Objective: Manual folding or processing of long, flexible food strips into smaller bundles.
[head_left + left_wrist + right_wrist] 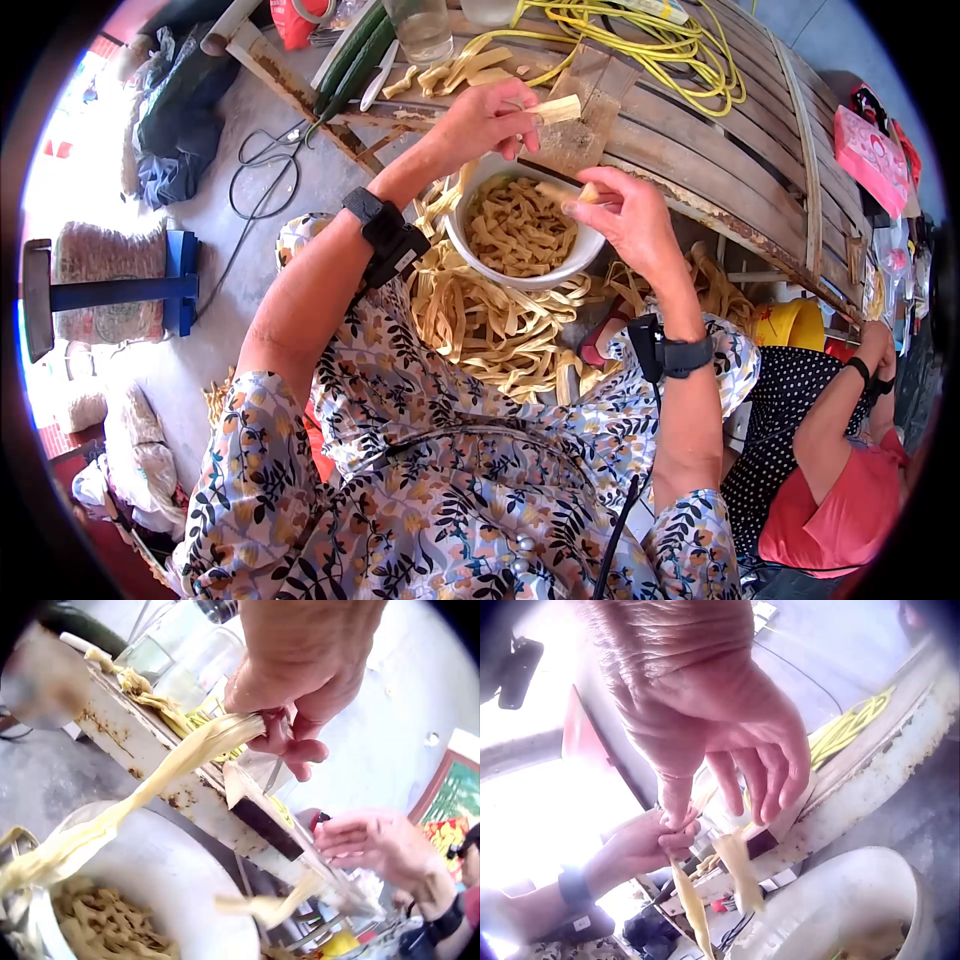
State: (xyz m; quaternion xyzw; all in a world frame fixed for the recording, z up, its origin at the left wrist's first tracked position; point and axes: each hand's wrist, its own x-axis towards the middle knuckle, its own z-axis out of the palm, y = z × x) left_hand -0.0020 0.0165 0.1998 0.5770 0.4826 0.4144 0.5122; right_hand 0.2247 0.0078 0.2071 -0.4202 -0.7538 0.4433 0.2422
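My left hand (490,122) (300,682) pinches a long pale-yellow strip (161,776) (691,900), which hangs down past the white bowl (510,280) (202,870). A short end of the strip (560,108) sticks out beyond the fingers. Held apart from it, my right hand (630,225) (727,727) has loosely extended fingers. Below these fingers a short, blurred piece (277,906) (739,874) is in mid-air above the bowl. Many short pieces (520,225) (109,922) lie in the bowl.
A slatted bench (700,150) with a wooden block (590,110), yellow cord (700,75) and a glass (420,35) lies beyond the bowl. Long strips (480,325) are heaped below it. Another person (835,480) sits at the right.
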